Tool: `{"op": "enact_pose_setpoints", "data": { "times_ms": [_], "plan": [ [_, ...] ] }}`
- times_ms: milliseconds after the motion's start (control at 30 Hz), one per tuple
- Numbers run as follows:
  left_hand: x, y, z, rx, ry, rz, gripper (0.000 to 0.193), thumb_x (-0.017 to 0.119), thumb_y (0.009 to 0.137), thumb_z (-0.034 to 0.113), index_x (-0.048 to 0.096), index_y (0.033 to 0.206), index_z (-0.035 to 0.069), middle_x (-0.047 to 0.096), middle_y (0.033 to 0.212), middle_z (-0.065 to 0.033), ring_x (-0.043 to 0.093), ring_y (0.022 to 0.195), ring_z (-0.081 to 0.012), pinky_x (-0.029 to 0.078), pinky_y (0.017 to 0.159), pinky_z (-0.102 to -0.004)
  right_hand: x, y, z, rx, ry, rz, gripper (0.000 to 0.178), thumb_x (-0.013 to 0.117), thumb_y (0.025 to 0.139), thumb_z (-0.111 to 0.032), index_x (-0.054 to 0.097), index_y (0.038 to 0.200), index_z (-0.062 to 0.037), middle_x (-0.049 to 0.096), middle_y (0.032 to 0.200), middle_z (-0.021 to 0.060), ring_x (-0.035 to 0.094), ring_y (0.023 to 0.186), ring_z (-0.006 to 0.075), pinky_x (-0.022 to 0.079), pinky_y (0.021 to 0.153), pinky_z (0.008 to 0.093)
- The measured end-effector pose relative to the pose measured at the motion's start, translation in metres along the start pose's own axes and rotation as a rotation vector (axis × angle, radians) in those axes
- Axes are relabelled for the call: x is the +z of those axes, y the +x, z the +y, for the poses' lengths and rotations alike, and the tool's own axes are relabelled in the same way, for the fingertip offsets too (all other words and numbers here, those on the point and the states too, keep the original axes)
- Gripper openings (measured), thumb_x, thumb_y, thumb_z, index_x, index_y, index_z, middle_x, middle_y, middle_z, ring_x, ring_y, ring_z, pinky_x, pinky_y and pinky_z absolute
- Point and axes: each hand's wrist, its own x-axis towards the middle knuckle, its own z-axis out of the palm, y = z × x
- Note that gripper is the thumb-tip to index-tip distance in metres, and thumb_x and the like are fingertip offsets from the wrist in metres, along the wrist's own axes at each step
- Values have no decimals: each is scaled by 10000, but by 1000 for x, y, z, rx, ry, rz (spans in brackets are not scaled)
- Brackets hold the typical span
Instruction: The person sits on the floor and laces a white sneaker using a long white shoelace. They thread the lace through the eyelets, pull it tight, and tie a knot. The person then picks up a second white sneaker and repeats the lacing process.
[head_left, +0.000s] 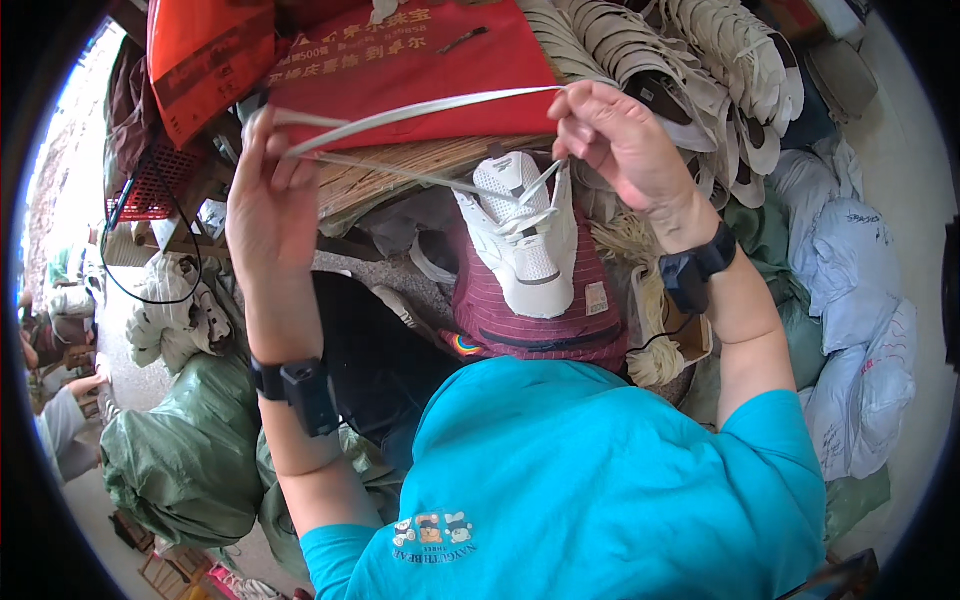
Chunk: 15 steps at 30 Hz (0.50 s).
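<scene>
A white shoe upper (538, 270) with a perforated toe lies on the striped maroon cloth (480, 285) over my lap, its toe toward me. A white shoelace (425, 107) threads its eyelets and stretches in long strands between my raised hands. My left hand (272, 200), a little blurred, has its fingers curled round the lace at the left. Up at the right, my right hand (625, 140) pinches the lace between thumb and fingers, above the shoe upper's opening. Both hands are lifted off the upper itself.
A red bag (400, 70) lies on the wooden table (390, 180) ahead. Rows of stacked shoe uppers (690, 70) fill the far right. Bundled cream laces (655, 355) hang near a box at my right. Green sacks (185, 450) and white sacks (850, 250) flank me. Another person (65, 425) sits far left.
</scene>
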Motion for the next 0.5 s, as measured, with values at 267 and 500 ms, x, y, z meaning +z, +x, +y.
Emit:
{"op": "enact_pose_setpoints", "data": {
  "times_ms": [267,500],
  "plan": [
    [-114,-63,31,-119,-122,516,218,542,1017,132,638,1197,56,645,936,-12,549,809,-105,434,749,-274,-66,-15,17,197,356,230,185,587,987,-187,607,916,-18,432,637,-74,441,595,75,442,668,270],
    [-158,-62,67,3,-263,400,203,527,1002,41,607,1171,-35,631,928,-109,587,910,-229,487,904,-381,-138,-38,-26,-80,493,475,142,535,988,-86,546,1058,37,407,655,-46,410,562,74,417,624,249]
  ]
}}
